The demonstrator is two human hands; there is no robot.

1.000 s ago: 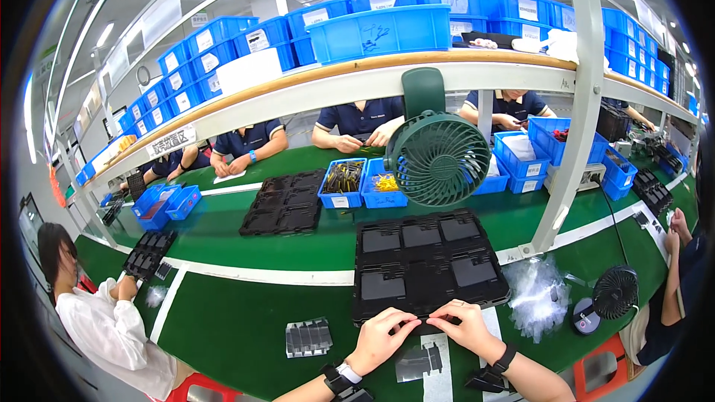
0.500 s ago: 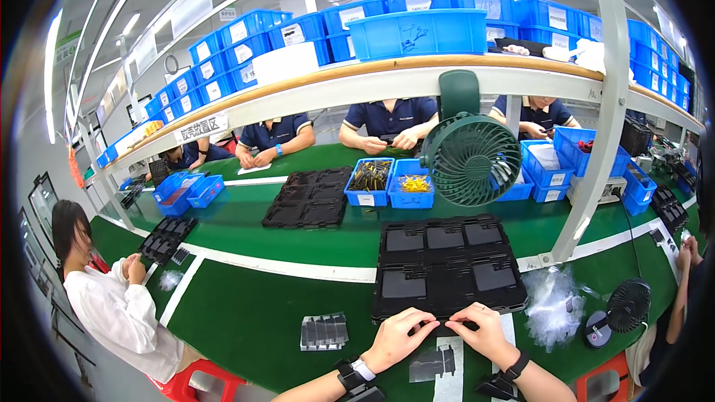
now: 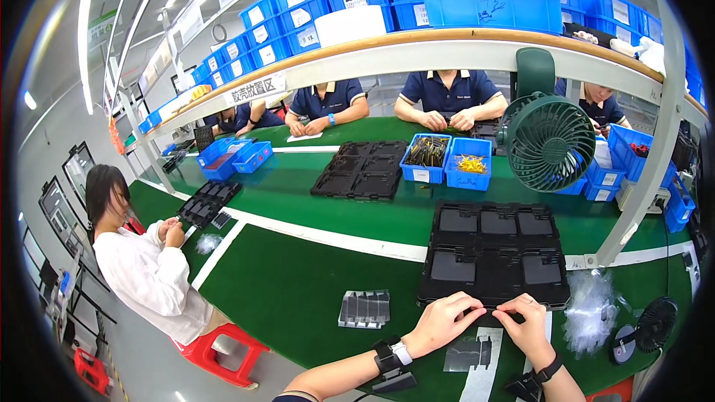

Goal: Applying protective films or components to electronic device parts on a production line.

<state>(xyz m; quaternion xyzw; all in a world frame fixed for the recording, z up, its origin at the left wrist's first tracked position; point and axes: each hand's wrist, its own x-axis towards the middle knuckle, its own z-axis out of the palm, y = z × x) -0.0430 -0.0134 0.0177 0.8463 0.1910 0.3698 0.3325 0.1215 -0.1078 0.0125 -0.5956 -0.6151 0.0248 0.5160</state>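
My left hand point(image 3: 445, 321) and my right hand point(image 3: 526, 323) meet at the near edge of a black plastic tray point(image 3: 485, 274). Both are closed, thumb and fingers pinched on a small dark flat piece point(image 3: 488, 318) mostly hidden by the fingertips. Grey-black flat panels point(image 3: 457, 221) sit in several of the tray's pockets; the lower middle pocket shows none. Below my hands, a clear film sheet with dark parts point(image 3: 468, 355) lies partly over a white strip point(image 3: 482, 381). Left of my left hand is another film sheet with dark strips point(image 3: 364, 308).
Crumpled clear film point(image 3: 590, 311) and a small black fan point(image 3: 655, 325) are at the right. A green fan point(image 3: 550, 141) hangs from the shelf beam point(image 3: 417, 59). Blue bins point(image 3: 425, 158) and another black tray point(image 3: 360, 170) stand farther back. A person in white point(image 3: 141, 272) works at left.
The view has turned left, so the scene sits farther right in the picture. My hands stay pinched together at the tray's near edge.
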